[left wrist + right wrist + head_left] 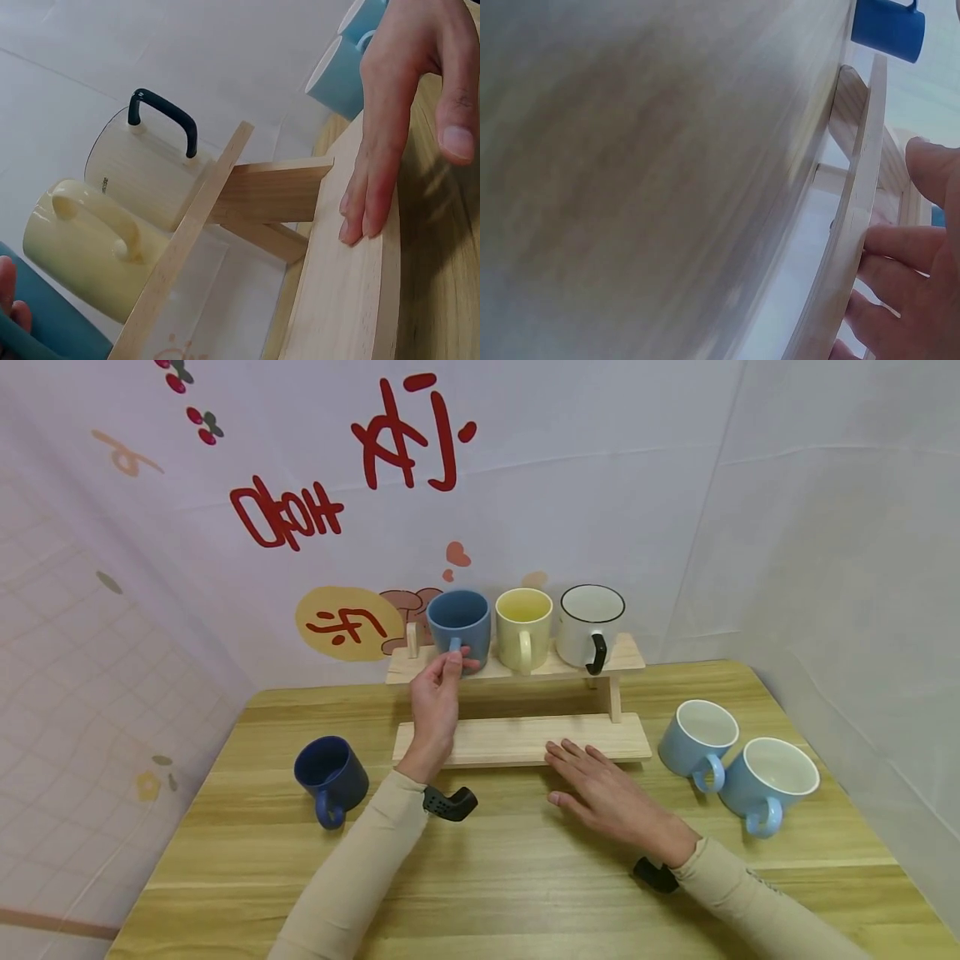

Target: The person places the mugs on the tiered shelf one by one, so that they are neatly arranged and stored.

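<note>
My left hand [437, 697] pinches the handle of a grey-blue mug [468, 610] at the left of the upper shelf [483, 670]. Right of that mug stand a yellow mug [517, 631] and a white mug [581, 631] with a black rim and black handle. My right hand [607, 797] lies with straight fingers on the front edge of the wooden rack's lower shelf [510, 739]. In the left wrist view, fingertips of the right hand [394, 112] rest on that plank.
A dark blue mug [330, 772] stands on the table [510, 877] left of the rack. Two light blue mugs with white insides, one nearer the rack [686, 752] and one further right [757, 789], stand close together. White cloth [570, 510] hangs behind the table.
</note>
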A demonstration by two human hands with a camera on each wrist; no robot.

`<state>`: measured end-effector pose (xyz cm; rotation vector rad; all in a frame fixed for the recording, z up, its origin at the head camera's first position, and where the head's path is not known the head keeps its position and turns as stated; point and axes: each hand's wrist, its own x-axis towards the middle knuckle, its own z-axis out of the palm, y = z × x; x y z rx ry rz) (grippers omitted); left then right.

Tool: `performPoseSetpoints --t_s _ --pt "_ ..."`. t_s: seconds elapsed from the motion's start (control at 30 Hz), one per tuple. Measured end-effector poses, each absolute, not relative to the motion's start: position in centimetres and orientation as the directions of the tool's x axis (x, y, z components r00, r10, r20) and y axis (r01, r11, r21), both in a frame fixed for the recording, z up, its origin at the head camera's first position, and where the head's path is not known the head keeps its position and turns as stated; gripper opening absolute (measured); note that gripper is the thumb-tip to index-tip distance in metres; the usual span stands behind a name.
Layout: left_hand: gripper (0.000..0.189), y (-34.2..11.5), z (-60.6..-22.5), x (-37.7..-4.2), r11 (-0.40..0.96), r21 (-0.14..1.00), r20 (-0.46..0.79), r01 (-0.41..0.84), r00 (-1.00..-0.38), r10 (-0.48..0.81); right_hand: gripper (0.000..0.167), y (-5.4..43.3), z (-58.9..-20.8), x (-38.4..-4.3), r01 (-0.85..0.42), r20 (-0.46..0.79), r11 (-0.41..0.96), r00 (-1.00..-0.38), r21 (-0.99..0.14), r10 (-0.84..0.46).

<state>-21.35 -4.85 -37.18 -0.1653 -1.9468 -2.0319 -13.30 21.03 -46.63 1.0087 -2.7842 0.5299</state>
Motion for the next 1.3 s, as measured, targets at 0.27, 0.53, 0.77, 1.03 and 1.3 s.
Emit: performPoseSetpoints --t_s 0.27,0.53,0.77,1.03,1.3 --pt "0.037 -5.9 -37.1 -21.0 0.026 0.962 0.272 0.271 -0.961 -0.049 0.063 21.0 -46.7 -13.3 -0.639 0.236 0.716 -0.769 -0.28 -0.594" --pt "0.039 -7.2 -38.0 -19.9 0.081 0.948 0.31 0.308 -0.951 -0.016 0.062 20.9 -46.6 -13.2 -0.637 0.234 0.714 -0.771 -0.29 -0.593" --pt "0.043 -8.7 -38.5 -19.1 0.115 0.939 0.328 0.324 -0.944 -0.023 0.062 21.0 -46.7 -13.3 -0.641 0.246 0.709 -0.767 -0.294 -0.592" --pt "0.041 -11.3 -38.1 -17.6 0.142 0.931 0.339 0.335 -0.941 0.001 0.062 21.0 -46.8 -13.2 -0.645 0.257 0.706 -0.764 -0.293 -0.591" --pt "0.038 -14.6 -37.9 -16.0 0.168 0.927 0.334 0.336 -0.942 0.039 0.062 21.0 -46.7 -13.2 -0.652 0.271 0.701 -0.758 -0.288 -0.593"
